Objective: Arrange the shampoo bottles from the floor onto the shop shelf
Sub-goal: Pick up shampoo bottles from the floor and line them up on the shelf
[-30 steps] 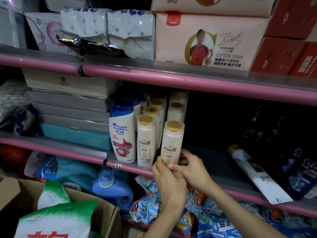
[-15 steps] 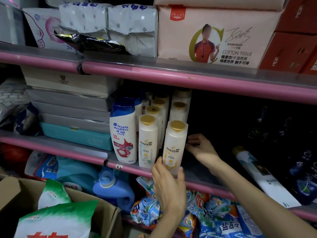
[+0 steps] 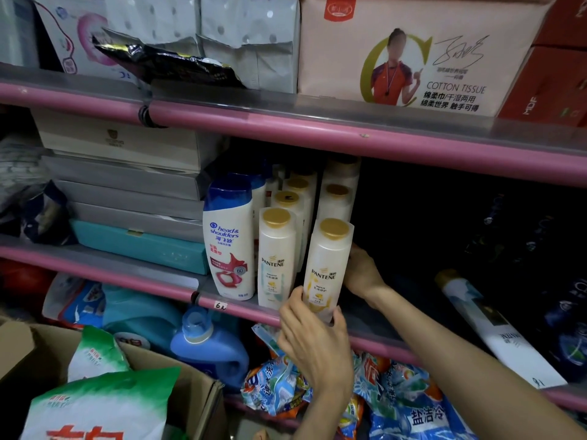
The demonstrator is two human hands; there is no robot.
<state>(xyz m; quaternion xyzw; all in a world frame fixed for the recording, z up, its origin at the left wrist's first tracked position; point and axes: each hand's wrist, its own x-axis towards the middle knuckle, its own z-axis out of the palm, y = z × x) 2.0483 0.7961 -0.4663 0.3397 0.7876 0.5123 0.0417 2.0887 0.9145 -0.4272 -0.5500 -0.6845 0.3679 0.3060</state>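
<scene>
A white Pantene bottle with a gold cap (image 3: 327,268) stands tilted at the front of the middle pink shelf (image 3: 247,309). My left hand (image 3: 313,341) holds its base from the front, thumb and fingers on either side. My right hand (image 3: 362,273) is behind the bottle on its right side, fingers hidden by it. A second Pantene bottle (image 3: 275,258) stands upright just left, then a blue-capped Head & Shoulders bottle (image 3: 230,239). More gold-capped bottles (image 3: 336,198) line up behind.
Stacked flat boxes (image 3: 127,185) fill the shelf's left part. A long white bottle (image 3: 495,328) lies on its side at right among dark bottles. Tissue packs (image 3: 413,58) sit on the upper shelf. Below are a blue detergent jug (image 3: 206,347), packets and a cardboard box (image 3: 197,392) with bags.
My right hand moved from the bottle's front base up and behind its right side. My left hand stayed at the base. The bottle now leans slightly.
</scene>
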